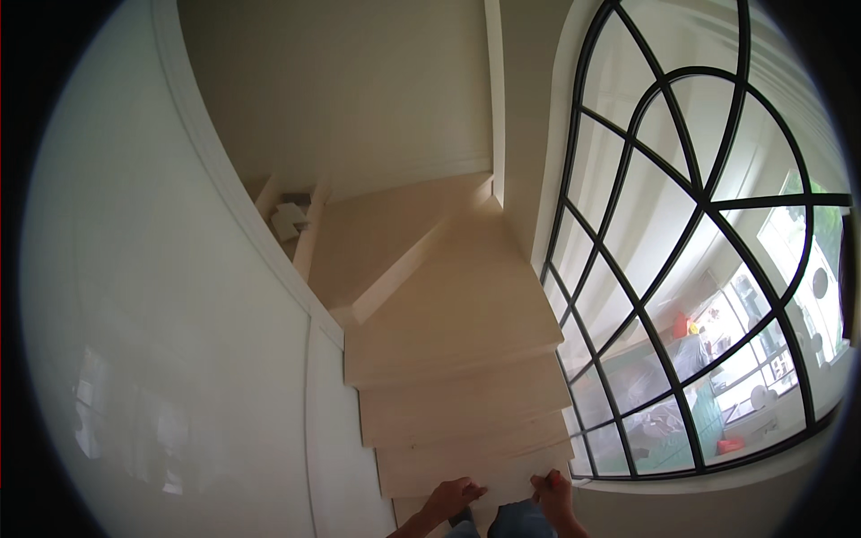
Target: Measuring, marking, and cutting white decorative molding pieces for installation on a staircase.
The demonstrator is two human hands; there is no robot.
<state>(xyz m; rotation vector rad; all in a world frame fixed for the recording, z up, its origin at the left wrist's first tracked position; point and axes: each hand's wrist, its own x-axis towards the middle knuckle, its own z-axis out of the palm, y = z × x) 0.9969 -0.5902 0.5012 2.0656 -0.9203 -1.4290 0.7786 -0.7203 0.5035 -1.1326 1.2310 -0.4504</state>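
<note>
My left hand (456,495) is low in the picture with its fingers curled together. My right hand (552,491) is a short way to its right, also closed. Whatever the fingers may hold is too small or hidden to tell. Both hands are above the lower pale wooden stair steps (466,412), and I cannot tell whether they touch them. Between and below the hands my blue-clad legs (520,520) show.
The stairs turn at a wide wedge-shaped tread (457,287). A glossy white panel (179,314) lines the left side. At right, a black metal lattice (704,204) fills an arched opening. White pieces (289,220) lie in a gap beside the upper steps.
</note>
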